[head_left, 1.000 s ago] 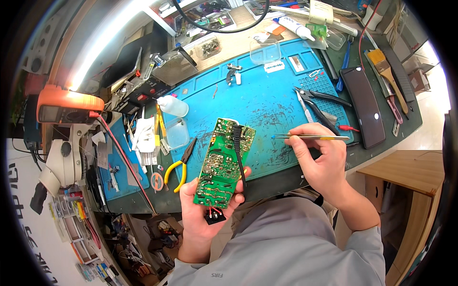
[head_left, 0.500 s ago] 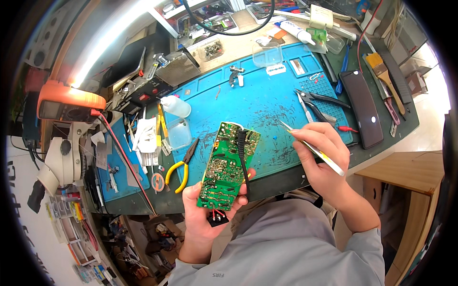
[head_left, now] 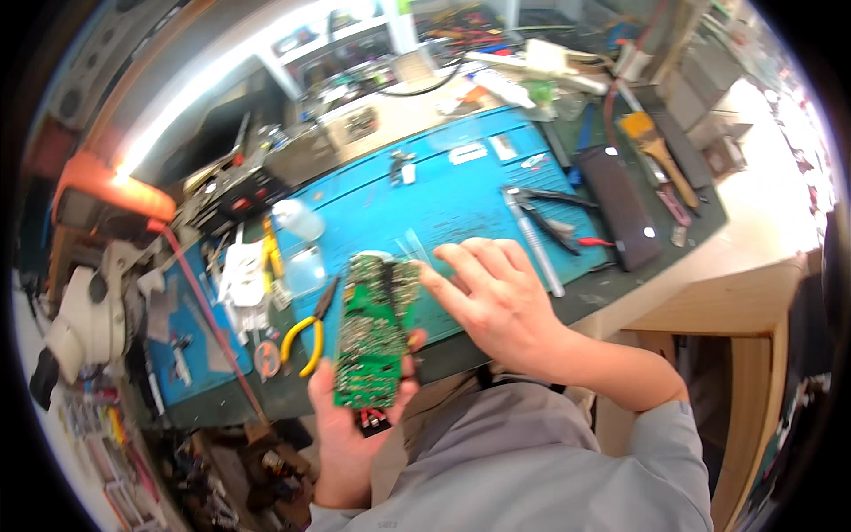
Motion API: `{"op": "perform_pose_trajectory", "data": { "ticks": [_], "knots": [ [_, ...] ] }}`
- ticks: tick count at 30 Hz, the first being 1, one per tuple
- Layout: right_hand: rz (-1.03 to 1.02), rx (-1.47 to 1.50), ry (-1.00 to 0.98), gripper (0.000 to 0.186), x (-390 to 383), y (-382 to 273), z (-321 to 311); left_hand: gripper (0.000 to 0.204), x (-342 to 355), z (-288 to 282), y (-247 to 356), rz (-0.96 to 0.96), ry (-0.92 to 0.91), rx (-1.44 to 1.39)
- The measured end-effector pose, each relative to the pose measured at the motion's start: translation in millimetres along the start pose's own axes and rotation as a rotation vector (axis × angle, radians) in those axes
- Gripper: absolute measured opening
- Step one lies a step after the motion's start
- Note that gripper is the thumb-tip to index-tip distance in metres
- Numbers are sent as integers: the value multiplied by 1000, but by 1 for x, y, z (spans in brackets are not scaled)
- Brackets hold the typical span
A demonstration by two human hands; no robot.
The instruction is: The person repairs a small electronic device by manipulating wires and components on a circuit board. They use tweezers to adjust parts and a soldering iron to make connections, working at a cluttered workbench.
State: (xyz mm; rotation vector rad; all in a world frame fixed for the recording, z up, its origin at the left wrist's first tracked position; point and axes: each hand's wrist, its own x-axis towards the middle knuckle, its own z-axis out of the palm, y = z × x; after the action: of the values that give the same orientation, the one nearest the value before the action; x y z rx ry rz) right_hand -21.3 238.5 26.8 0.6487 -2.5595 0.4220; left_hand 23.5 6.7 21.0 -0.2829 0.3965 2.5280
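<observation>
A green circuit board [head_left: 368, 341], its soldered side facing up, is tilted upright in my left hand [head_left: 341, 439]. The fingers wrap round its lower end, beside a small black socket [head_left: 373, 426] on red wires. A black cable lies over the board's upper part. My right hand [head_left: 496, 301] is at the board's upper right edge, thumb and index finger pinched. Thin pale prongs of tweezers [head_left: 411, 246] stick out past these fingertips, blurred by motion; the rest of them is hidden by the hand.
Under the board lies a blue work mat [head_left: 390, 217]. Yellow-handled pliers [head_left: 306, 337] are left of the board. Black cutters [head_left: 550, 213], a slim silver tool [head_left: 536, 244] and a dark phone [head_left: 616, 204] lie to the right. A white bottle [head_left: 299, 220] stands at the mat's left.
My right hand has moved left from the right side of the mat to the board's upper edge. The whole view has shifted, and the picture is blurrier. My left hand still holds the board.
</observation>
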Motion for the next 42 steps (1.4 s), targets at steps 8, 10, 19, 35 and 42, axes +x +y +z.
{"op": "perform_pose_trajectory", "data": {
  "ticks": [8,10,19,35,42],
  "knots": [
    [385,-208,217,19,-35,86,-68,67,11,-21,11,43,-180,291],
    [516,-169,201,17,-36,103,-82,68,15,-27,17,28,-224,333],
    [274,-238,-100,9,3,134,-58,82,11,-43,25,95,-260,270],
    [-124,-259,-435,9,60,169,-32,77,6,-35,25,50,-204,160],
    [-30,39,18,18,42,104,-32,78,10,-28,23,140,-168,344]
  ]
}}
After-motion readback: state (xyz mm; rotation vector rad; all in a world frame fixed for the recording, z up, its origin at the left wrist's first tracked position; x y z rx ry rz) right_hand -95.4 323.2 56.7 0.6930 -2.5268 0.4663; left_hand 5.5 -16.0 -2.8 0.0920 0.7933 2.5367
